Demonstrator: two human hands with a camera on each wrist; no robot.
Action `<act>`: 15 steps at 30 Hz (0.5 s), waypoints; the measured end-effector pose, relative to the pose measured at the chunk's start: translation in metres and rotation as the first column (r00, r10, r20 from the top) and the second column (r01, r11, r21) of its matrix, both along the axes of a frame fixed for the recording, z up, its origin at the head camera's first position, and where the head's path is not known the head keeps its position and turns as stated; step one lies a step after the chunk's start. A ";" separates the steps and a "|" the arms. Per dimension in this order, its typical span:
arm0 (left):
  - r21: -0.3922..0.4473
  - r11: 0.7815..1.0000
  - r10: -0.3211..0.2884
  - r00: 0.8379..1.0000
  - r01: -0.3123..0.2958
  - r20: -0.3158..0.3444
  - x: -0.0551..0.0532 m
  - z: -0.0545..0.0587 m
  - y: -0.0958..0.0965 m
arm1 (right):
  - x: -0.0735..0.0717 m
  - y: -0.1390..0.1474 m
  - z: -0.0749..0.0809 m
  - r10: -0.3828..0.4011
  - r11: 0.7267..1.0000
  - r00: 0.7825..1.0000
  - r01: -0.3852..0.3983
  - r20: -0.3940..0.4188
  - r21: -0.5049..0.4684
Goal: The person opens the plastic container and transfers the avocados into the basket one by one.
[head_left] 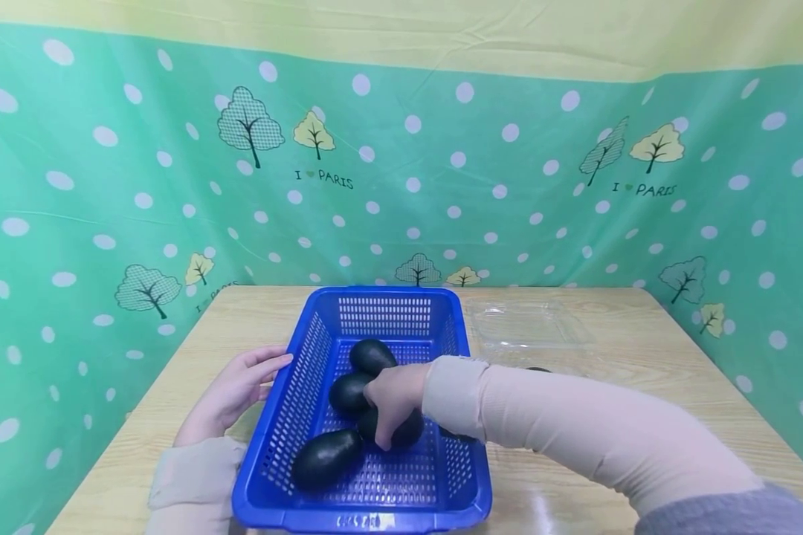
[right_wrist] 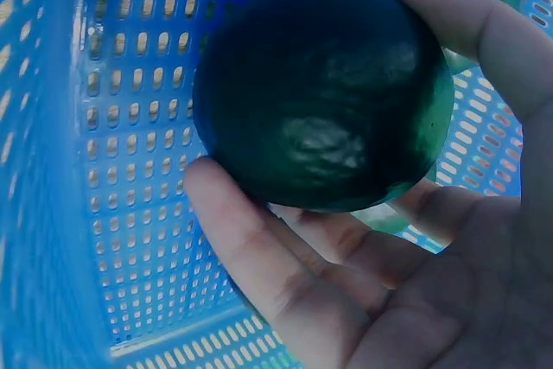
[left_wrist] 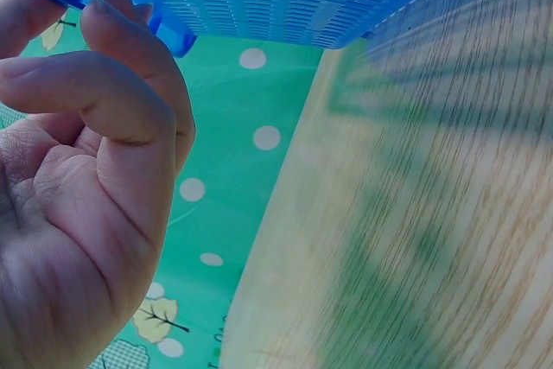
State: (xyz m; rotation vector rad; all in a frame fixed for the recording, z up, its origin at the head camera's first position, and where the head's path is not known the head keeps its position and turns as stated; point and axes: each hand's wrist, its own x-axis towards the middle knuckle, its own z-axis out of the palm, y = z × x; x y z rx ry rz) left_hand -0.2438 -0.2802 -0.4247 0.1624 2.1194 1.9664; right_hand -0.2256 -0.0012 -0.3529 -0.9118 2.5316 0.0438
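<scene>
A blue perforated basket (head_left: 368,292) stands on the table with several dark, glossy avocados in it. My right hand (head_left: 396,397) reaches down into the basket and grips one avocado (head_left: 408,431); the right wrist view shows thumb and fingers round this avocado (right_wrist: 324,97). Beside it lie another avocado (head_left: 348,394), one farther back (head_left: 372,356) and a longer one (head_left: 326,459) at the near left. At the basket's left rim, my left hand (head_left: 230,390) rests its loosely bent fingers (left_wrist: 130,41) against the outside.
A clear plastic container (head_left: 529,327) sits on the table (head_left: 649,342), behind and right of the basket. Dark rounded things (head_left: 538,369) show partly from behind my right sleeve. A green dotted cloth (head_left: 435,186) hangs behind the table and along its sides.
</scene>
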 end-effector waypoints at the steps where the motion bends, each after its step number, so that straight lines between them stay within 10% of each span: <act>1: 0.001 1.000 0.002 1.000 -0.002 -0.001 0.000 0.000 0.000 | 0.000 -0.001 -0.001 0.004 1.000 1.000 -0.004 -0.008 0.006; 15: -0.004 1.000 0.017 1.000 -0.017 -0.015 -0.001 -0.003 0.000 | 0.003 -0.008 -0.013 0.006 1.000 0.998 -0.005 -0.059 0.018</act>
